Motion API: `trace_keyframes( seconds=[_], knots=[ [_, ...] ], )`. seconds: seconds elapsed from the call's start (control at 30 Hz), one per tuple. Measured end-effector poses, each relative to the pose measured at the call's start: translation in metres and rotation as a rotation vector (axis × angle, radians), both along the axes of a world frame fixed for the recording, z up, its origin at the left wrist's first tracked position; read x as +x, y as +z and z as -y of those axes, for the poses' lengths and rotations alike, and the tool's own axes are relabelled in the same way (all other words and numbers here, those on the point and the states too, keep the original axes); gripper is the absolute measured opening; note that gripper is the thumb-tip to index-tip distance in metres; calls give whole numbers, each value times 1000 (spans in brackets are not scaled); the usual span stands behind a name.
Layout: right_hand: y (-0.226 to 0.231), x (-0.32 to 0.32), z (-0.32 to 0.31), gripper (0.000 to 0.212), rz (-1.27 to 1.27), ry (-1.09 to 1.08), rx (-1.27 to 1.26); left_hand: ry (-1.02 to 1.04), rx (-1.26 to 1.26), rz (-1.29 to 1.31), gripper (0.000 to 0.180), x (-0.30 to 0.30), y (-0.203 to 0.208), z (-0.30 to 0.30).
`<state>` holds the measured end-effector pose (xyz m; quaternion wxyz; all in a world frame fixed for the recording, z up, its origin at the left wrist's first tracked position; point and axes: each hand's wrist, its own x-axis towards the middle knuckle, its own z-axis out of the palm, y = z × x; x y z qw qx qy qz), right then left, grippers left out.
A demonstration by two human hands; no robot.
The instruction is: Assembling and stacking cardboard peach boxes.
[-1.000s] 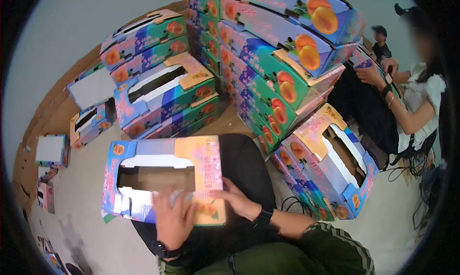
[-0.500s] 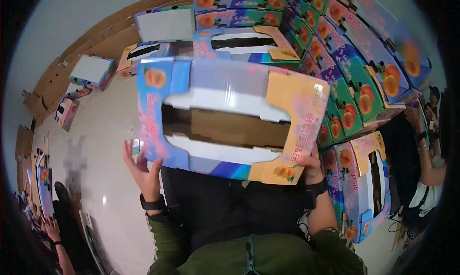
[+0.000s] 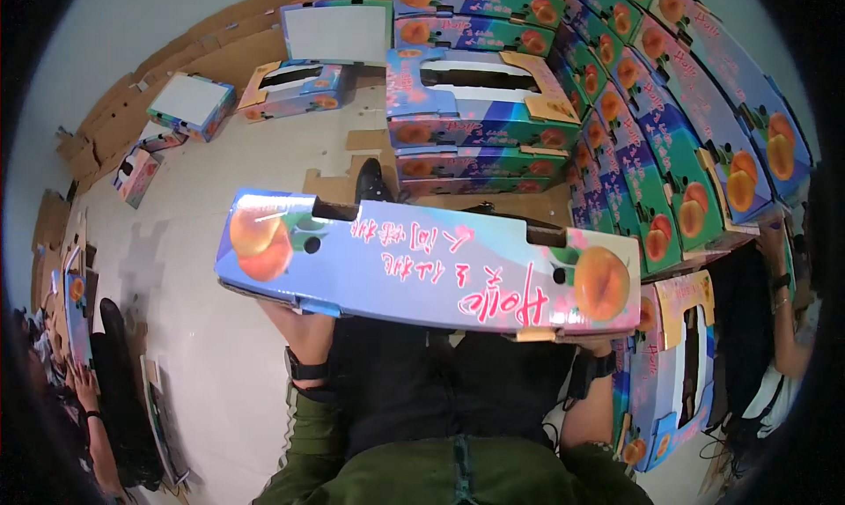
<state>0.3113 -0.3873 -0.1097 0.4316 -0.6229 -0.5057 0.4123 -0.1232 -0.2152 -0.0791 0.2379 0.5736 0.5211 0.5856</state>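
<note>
Across the middle, in front of my body, a cardboard fruit box (image 3: pixel 431 263) is held up, its long blue-and-pink side with printed peaches turned toward me. My left hand (image 3: pixel 295 322) holds it from beneath at the left end; the fingers are hidden by the box. At the right end my right hand (image 3: pixel 600 345) supports it from underneath, almost wholly covered. The box's open top is out of sight in this pose.
Stacked fruit boxes (image 3: pixel 480 135) stand ahead, with a taller wall of them (image 3: pixel 678 144) at right. More boxes (image 3: pixel 673 382) are beside my right arm. Several smaller ones, including a white-topped box (image 3: pixel 189 104), lie at far left. Other people's hands (image 3: pixel 84 386) show at both edges.
The box has tipped, so its long side now faces me instead of its open top. My left hand, earlier with fingers spread at the box's corner, has gone under it.
</note>
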Motion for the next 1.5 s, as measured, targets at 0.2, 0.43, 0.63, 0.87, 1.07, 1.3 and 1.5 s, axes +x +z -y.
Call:
trace_keyframes(
  seconds=[0.2, 0.43, 0.63, 0.87, 1.07, 1.3, 1.5],
  knots=[
    [-95, 45, 22, 63, 258, -87, 122, 421, 794, -684, 112, -4, 65, 5],
    [-49, -2, -2, 69, -188, -78, 31, 225, 830, -1289, 77, -10, 80, 5],
    [9, -32, -11, 61, -245, -50, -99, 138, 826, -1106, 64, 17, 81, -4],
    [24, -33, -13, 72, -210, 59, -195, 292, 820, -994, 63, 36, 76, -7],
    [146, -88, -15, 76, 618, -285, 975, 366, 838, -945, 67, 37, 72, -2],
    [194, -149, -69, 58, 1375, -104, 642, 313, 718, -908, 68, 43, 71, -2],
    [187, -140, -78, 79, 1329, -30, 680, 220, 637, -894, 69, 36, 71, 0]
  ],
)
